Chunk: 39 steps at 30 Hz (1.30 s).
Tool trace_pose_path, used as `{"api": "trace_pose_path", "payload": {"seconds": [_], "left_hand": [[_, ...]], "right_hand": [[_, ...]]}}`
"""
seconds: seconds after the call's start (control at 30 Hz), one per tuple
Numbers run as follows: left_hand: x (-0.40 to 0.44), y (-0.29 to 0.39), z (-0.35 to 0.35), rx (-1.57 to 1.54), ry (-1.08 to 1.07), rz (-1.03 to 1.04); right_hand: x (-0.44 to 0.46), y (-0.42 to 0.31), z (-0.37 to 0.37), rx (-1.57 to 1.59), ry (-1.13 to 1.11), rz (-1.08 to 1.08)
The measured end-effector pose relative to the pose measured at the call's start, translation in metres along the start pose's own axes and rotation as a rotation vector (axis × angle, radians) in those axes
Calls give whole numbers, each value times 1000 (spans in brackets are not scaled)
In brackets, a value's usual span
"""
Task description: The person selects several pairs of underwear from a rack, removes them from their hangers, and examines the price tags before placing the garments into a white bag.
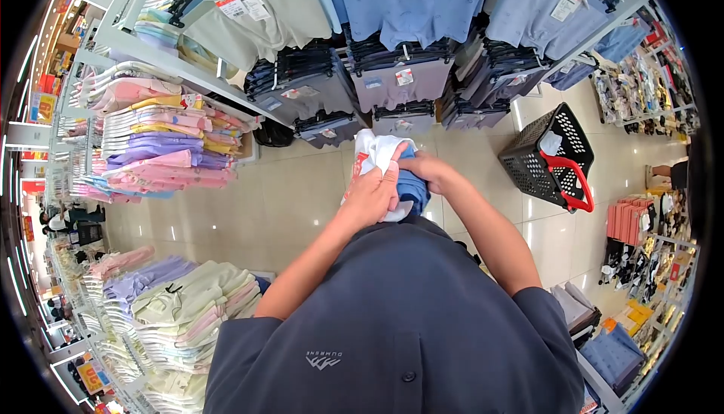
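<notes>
In front of my chest, my left hand [371, 197] is closed on a crumpled white bundle [375, 145] with red print on its left side. Whether the white material is cloth or plastic I cannot tell. My right hand [427, 170] has its fingers closed at the upper right edge of a folded blue garment [412, 187], which lies against the white bundle. The two hands are close together, and their fingers hide part of both items.
Racks of hanging shorts [403, 86] stand ahead. Pastel children's clothes [166, 139] hang at left, with pale green tops [185, 301] lower down. A black shopping basket [528, 154] with a red handle [571, 176] rests on the tiled floor to the right, a pale item [550, 142] inside.
</notes>
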<state>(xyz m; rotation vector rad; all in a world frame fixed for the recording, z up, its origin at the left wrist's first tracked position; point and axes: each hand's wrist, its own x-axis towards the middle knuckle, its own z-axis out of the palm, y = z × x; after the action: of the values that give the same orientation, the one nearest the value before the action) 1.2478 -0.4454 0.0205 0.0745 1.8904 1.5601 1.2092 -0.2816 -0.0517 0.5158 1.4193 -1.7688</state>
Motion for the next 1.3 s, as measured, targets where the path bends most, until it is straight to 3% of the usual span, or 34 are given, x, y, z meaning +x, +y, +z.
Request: {"api": "trace_pose_path", "payload": {"seconds": [0.07,0.13,0.2,0.27,0.3,0.33,0.4,0.43,0.5,0.63,0.7,0.8,0.9,0.97,1.1,1.23,1.27,1.3], "left_hand": [[-5,-1,-7,4,11,17],[-10,-5,-16,3,29,32],[-12,-15,-28,-126,32,-19],[-13,-29,-45,-119,92,-133],[-18,-28,-53,-220,131,-142],[-23,-27,-61,-321,168,-150],[-30,-26,-74,-372,181,-102],[-31,-28,-79,-389,172,-92],[-38,-27,-84,-426,150,-48],[-45,-43,-97,-500,60,22],[-39,-65,-95,-470,100,12],[-44,-90,-90,-395,139,-51],[-56,-101,-100,-682,167,25],[-69,-102,-110,-796,218,26],[-91,-113,-126,-903,207,101],[-109,-125,-149,-1044,216,173],[-112,-127,-155,-1097,231,212],[-112,-129,-156,-1088,408,158]], "right_hand": [[5,8,11,74,-16,32],[-9,8,34,-49,55,-102],[8,24,30,-63,-30,-104],[23,39,22,-354,316,-101],[26,47,9,-425,350,-157],[14,36,4,-435,345,-157],[-12,12,-3,-287,39,-69],[-14,11,-3,-295,42,-72],[-19,8,1,-390,108,-322],[-18,4,44,-427,170,-456],[-10,9,72,-650,238,-601],[-32,2,137,-767,116,-779],[-39,5,174,-964,92,-862],[-43,4,189,-1177,-68,-922],[-37,14,217,-1435,-258,-774],[-41,4,237,-1387,-284,-1006],[-44,-13,239,-1258,-376,-855],[-44,-31,239,-1126,-462,-704]]}}
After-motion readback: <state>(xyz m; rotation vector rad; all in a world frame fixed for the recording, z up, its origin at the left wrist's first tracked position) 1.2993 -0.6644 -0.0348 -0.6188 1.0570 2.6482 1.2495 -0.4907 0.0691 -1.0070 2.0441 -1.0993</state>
